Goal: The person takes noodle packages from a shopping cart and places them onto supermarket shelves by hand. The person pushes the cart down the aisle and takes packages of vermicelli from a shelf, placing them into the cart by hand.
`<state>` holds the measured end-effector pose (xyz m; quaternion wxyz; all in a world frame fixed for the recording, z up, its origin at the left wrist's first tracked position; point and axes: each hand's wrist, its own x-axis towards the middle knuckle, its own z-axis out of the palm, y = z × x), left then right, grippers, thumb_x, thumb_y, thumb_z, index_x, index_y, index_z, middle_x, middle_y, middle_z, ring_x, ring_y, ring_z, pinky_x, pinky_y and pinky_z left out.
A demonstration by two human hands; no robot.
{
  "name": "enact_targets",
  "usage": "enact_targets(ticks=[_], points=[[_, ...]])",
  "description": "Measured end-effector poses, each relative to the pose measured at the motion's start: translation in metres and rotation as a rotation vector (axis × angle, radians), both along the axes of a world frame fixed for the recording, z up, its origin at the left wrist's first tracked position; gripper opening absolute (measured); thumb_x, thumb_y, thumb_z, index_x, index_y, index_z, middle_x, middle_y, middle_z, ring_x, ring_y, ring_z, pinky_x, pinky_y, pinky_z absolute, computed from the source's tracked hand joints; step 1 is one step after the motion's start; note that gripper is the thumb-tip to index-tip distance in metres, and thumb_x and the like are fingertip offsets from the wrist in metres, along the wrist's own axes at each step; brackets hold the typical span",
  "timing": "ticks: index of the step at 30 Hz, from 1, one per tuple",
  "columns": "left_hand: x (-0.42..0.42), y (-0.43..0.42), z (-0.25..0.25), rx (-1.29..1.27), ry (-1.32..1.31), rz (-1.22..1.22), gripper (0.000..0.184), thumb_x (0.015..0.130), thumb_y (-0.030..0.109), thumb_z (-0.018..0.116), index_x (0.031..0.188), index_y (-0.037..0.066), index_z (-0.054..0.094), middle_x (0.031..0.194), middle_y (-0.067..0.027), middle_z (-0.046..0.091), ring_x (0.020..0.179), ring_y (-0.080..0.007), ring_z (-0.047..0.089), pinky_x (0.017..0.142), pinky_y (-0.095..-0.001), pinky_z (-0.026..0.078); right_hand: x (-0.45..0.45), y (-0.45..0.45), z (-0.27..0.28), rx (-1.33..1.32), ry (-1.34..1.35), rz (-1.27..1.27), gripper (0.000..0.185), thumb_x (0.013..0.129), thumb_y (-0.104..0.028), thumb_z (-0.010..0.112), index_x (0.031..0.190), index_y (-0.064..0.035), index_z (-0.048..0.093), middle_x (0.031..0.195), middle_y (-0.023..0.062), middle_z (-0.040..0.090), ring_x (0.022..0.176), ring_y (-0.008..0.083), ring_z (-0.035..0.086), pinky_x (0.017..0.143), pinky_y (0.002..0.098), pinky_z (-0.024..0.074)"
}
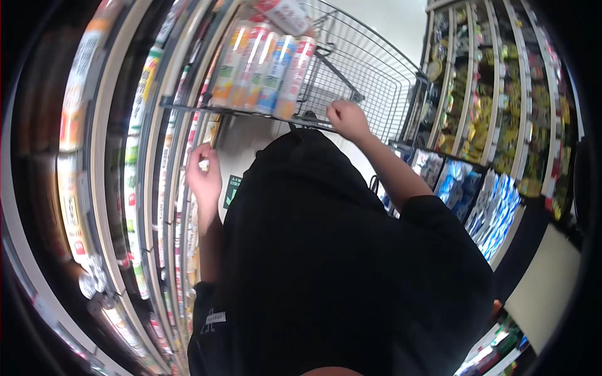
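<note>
My left hand (pixel 204 170) is beside the shelf on the left, its fingers curled loosely towards the thumb with nothing visible in them. My right hand (pixel 348 120) is closed at the near edge of a wire shopping cart (pixel 380 80); what its fingers hold, if anything, is hidden. Several tall tubes with orange, red and blue labels (pixel 263 72) stand in a row in the cart's left part, between my two hands. Behind them a red and white package (pixel 283 15) lies tilted.
Shelves with packed goods (pixel 139 94) run close along the left. More shelves (pixel 483 81) with yellow packs rise at the right. Blue and white packs (pixel 492 210) are at the lower right. A green sign (pixel 231 190) shows near my left wrist.
</note>
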<state>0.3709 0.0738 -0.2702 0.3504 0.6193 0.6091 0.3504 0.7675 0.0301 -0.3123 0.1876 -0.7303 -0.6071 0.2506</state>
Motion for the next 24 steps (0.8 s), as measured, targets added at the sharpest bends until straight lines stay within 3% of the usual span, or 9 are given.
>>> enact_targets(ticks=[3,4,6,9,12,13,16,19,24], points=[[0.048,0.036,-0.014,0.212,0.188,-0.205,0.019,0.093,0.006,0.068,0.111,0.001,0.069,0.106,-0.0133,0.070,0.100,-0.0298,0.067,0.092,-0.0383,0.052,0.073,-0.045,-0.078,-0.481,-0.074,-0.096,0.048,0.100,-0.044,0.051,0.099,0.0003,0.068,0.103,0.0245,0.070,0.101,0.0422,0.067,0.090,0.0499,0.0523],[0.059,0.047,-0.025,0.281,0.191,-0.250,0.024,0.089,0.007,0.070,0.112,0.003,0.069,0.115,-0.0146,0.068,0.109,-0.0363,0.063,0.098,-0.0421,0.049,0.088,-0.062,-0.090,-0.590,-0.042,-0.126,0.049,0.099,-0.045,0.053,0.105,0.0001,0.070,0.108,0.0241,0.071,0.104,0.0409,0.068,0.092,0.0486,0.0527],[0.092,0.058,-0.012,0.376,0.343,-0.271,0.028,0.089,0.010,0.071,0.116,0.005,0.068,0.122,-0.0136,0.063,0.118,-0.0356,0.056,0.106,-0.0456,0.041,0.100,-0.089,-0.104,-0.700,-0.013,-0.353,0.051,0.097,-0.046,0.055,0.113,-0.0006,0.072,0.114,0.0234,0.072,0.110,0.0387,0.068,0.095,0.0463,0.0527],[0.118,0.074,-0.017,0.479,0.470,-0.256,0.030,0.089,0.011,0.070,0.118,0.006,0.066,0.124,-0.0130,0.061,0.122,-0.0355,0.051,0.109,-0.0491,0.035,0.108,-0.085,-0.114,-0.743,0.114,-0.292,0.053,0.093,-0.044,0.056,0.124,-0.0037,0.069,0.125,0.0209,0.070,0.121,0.0346,0.065,0.103,0.0447,0.0505],[0.128,0.076,-0.026,0.405,0.374,-0.273,0.031,0.088,0.009,0.070,0.119,0.006,0.065,0.121,-0.0124,0.061,0.118,-0.0337,0.053,0.106,-0.0486,0.035,0.119,-0.069,-0.143,-0.880,0.146,-0.151,0.052,0.092,-0.043,0.057,0.126,-0.0039,0.068,0.127,0.0208,0.070,0.122,0.0347,0.065,0.103,0.0446,0.0506],[0.135,0.072,-0.027,0.364,0.409,-0.295,0.025,0.090,0.008,0.069,0.115,0.005,0.065,0.118,-0.0125,0.060,0.113,-0.0311,0.054,0.102,-0.0453,0.038,0.115,-0.060,-0.142,-0.845,0.036,-0.207,0.051,0.092,-0.041,0.060,0.122,-0.0009,0.069,0.119,0.0223,0.072,0.115,0.0368,0.067,0.098,0.0457,0.0525],[0.159,0.063,-0.025,0.295,0.415,-0.378,0.024,0.089,0.007,0.068,0.113,0.006,0.066,0.113,-0.0112,0.062,0.109,-0.0304,0.056,0.101,-0.0446,0.038,0.107,-0.020,-0.165,-0.745,0.099,-0.244,0.044,0.091,-0.038,0.062,0.113,-0.0007,0.072,0.115,0.0222,0.073,0.113,0.0368,0.068,0.096,0.0449,0.0538],[0.177,0.060,-0.032,0.229,0.555,-0.342,0.028,0.086,0.005,0.068,0.114,0.010,0.067,0.113,-0.0084,0.063,0.113,-0.0294,0.055,0.103,-0.0442,0.034,0.086,0.014,-0.257,-0.620,0.359,-0.263,0.043,0.086,-0.037,0.066,0.101,0.0018,0.074,0.099,0.0260,0.074,0.103,0.0391,0.072,0.091,0.0450,0.0561],[0.193,0.062,-0.042,0.161,0.593,-0.248,0.028,0.084,0.000,0.069,0.111,0.007,0.068,0.107,-0.0108,0.065,0.109,-0.0307,0.058,0.101,-0.0439,0.040,0.049,0.089,-0.329,-0.783,0.560,-0.351,0.049,0.084,-0.038,0.068,0.102,0.0077,0.071,0.102,0.0312,0.072,0.105,0.0399,0.072,0.089,0.0457,0.0570]])
